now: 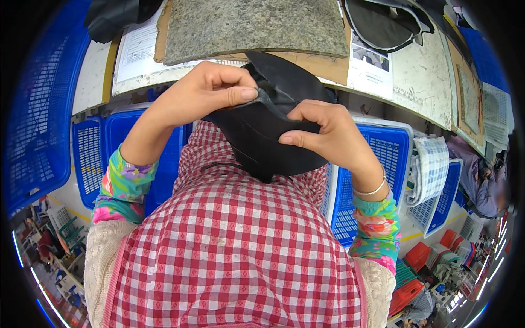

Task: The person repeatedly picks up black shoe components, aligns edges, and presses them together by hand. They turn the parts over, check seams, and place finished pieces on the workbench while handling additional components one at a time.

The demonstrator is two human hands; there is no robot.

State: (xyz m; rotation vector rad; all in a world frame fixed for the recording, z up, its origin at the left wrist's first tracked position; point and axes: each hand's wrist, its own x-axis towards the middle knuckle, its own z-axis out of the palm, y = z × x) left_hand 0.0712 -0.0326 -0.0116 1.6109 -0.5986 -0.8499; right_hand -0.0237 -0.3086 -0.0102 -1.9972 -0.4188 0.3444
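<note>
Between my hands hangs a black shoe upper [268,139], a curved, leather-like piece held over my lap in front of the table edge. My left hand [210,93] pinches its top edge between thumb and fingers. On the other side my right hand [322,131] grips the same edge, thumb on the near face and fingers curled behind. The edge bends in a wave between the two grips, and a black flap rises behind it. What lies inside the fold is mostly hidden.
A grey speckled slab [254,30] lies on cardboard on the white worktable [421,93]. Another black piece [385,24] lies at the back right, beside printed sheets. Blue plastic baskets [372,164] stand under and beside the table; a checked cloth [432,169] hangs over one at right.
</note>
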